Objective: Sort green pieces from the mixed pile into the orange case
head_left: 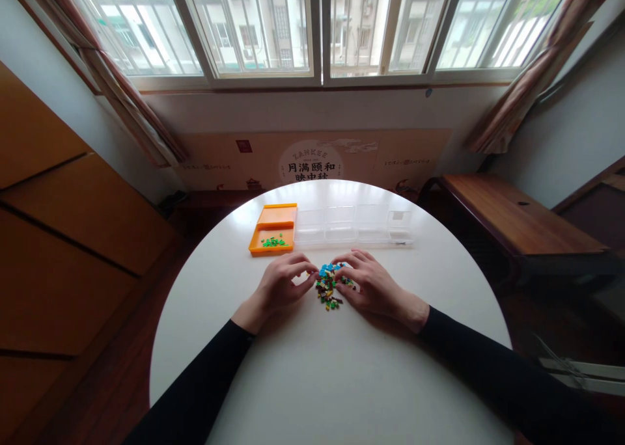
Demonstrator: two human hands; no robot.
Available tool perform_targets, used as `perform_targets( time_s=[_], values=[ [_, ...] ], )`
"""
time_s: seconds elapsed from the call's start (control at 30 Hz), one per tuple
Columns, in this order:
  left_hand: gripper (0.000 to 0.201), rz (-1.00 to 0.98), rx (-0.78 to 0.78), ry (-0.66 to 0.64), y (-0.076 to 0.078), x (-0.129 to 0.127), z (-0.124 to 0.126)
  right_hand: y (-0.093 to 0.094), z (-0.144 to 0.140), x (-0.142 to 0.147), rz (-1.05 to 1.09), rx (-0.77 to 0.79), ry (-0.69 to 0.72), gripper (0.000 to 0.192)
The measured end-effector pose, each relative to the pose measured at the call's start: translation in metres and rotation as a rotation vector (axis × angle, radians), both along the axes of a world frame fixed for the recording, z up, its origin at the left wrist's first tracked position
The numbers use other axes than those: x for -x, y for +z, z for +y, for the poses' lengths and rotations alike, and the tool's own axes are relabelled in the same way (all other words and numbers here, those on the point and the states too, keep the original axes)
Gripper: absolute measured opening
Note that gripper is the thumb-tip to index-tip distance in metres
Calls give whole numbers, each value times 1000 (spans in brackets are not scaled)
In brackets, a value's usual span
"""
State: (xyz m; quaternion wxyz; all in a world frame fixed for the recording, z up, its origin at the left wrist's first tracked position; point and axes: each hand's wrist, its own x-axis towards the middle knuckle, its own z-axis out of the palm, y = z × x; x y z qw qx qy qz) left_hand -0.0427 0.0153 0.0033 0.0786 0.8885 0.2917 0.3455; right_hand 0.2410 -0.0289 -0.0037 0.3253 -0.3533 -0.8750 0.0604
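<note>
We sit at a round, glossy white desk (342,380) under a barred window (317,28). Our left hand (280,285) and right hand (374,285) flank a heap of tiny coloured bricks (329,285), fingers curled, touching its edges; grip unclear. Behind lie an orange tray (273,229) and a clear compartment box (354,226).

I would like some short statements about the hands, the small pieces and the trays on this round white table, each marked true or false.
1. The heap of small mixed-colour pieces lies between the left hand and the right hand. True.
2. The orange plastic tray holds blue pieces. False: it holds small green pieces.
3. The clear plastic compartment box stands to the right of the orange tray. True.
4. The round white table is square. False: it is round.
</note>
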Motion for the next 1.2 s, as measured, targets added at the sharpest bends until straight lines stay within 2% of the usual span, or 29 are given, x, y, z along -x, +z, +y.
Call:
perform_targets(
  time_s=[0.23, 0.57, 0.7, 0.87, 1.2],
  values=[
    [11, -5, 9, -9, 1, 0, 0, -3, 5, -1, 13, -8, 12, 1],
    [17, 23, 29, -4, 1, -1, 0, -5, 7, -3, 54, 35, 18, 4],
    [17, 22, 22, -3, 0, 0, 1, -2, 5, -1, 37, 0, 15, 5],
    [13, 7, 16, -12, 1, -1, 1, -6, 7, -1, 22, -28, 12, 5],
    [17, -69, 12, 3, 5, -14, -11, -2, 9, 3, 150, -62, -2, 10]
  ],
)
